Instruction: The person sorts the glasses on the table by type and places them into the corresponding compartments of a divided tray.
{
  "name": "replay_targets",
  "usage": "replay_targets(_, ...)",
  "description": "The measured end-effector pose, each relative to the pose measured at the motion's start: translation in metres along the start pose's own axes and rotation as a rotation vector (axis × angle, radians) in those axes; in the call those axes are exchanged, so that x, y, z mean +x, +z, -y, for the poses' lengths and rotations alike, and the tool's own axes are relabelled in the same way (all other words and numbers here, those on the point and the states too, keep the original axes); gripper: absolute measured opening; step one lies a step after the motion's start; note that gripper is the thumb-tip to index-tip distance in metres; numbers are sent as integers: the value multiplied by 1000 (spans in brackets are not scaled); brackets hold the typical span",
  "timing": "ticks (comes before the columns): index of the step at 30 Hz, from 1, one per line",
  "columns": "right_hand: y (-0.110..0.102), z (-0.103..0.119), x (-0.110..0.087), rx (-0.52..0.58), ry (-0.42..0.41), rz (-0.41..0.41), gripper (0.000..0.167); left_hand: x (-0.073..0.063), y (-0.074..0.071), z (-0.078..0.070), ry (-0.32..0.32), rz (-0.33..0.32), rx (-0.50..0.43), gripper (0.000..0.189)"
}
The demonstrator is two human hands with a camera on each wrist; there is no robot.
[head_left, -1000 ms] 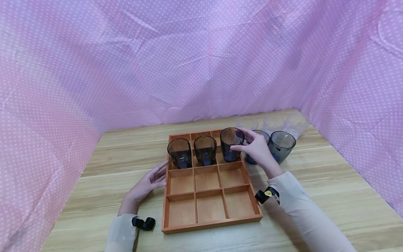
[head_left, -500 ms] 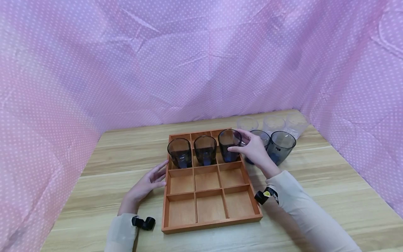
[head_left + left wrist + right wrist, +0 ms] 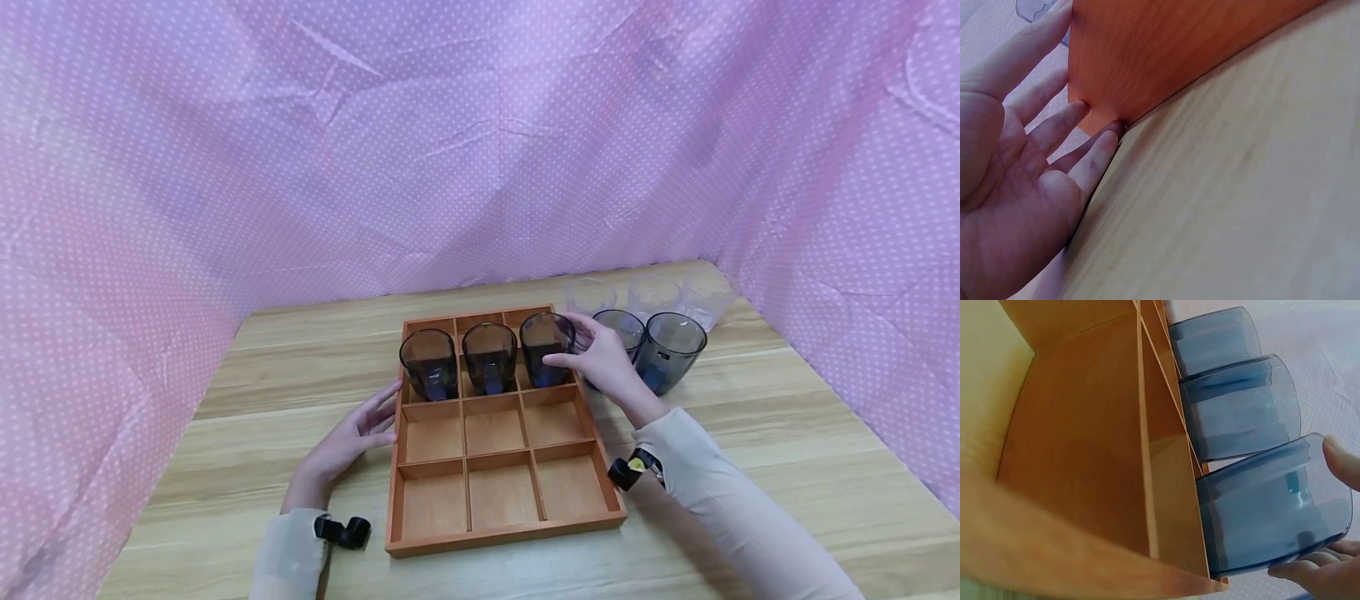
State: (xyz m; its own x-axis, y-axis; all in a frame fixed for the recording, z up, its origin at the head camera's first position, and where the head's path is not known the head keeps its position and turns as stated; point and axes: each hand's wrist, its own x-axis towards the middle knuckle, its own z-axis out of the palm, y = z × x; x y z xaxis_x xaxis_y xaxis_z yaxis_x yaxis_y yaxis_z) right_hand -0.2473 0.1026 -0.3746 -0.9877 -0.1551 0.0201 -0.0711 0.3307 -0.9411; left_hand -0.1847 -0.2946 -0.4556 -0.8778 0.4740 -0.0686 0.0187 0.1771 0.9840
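Note:
A wooden compartment tray [image 3: 506, 535] lies on the table, with three dark tinted glasses standing in a row across it. My right hand [image 3: 609, 360] grips the rightmost glass [image 3: 546, 354] near its rim, thumb on the near side and fingers behind. That glass [image 3: 1272, 509] sits upright in its compartment in the right wrist view. To its left stand the middle glass [image 3: 489, 358] and the left glass [image 3: 430, 367]. My left hand [image 3: 345, 442] touches the tray's left side with its fingertips, fingers extended; the left wrist view shows them against the wooden wall [image 3: 1147, 50].
Right of the tray stand two more dark glasses, one [image 3: 672, 346] in full view and another [image 3: 621, 327] partly behind my right hand. Behind them are three clear glasses [image 3: 654, 293]. Pink dotted cloth [image 3: 480, 150] hangs around the wooden table [image 3: 765, 425].
My right hand has moved slightly left and down, lowering the rightmost glass into its compartment. My left hand has stayed at the tray's side.

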Motion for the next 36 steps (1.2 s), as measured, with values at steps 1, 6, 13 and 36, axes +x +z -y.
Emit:
replay_targets(1,0,0,0,-2,1,2,75,0,0,0,0,1,0,79)
replay_targets(6,0,0,-1,-16,0,16,75,0,0,-1,-6,0,1,79)
replay_targets(13,-1,-1,0,-53,-9,24,73,0,0,1,0,-11,22,78)
replay_targets(36,-7,3,0,-271,-35,98,77,-1,0,1,-2,-16,61,77)
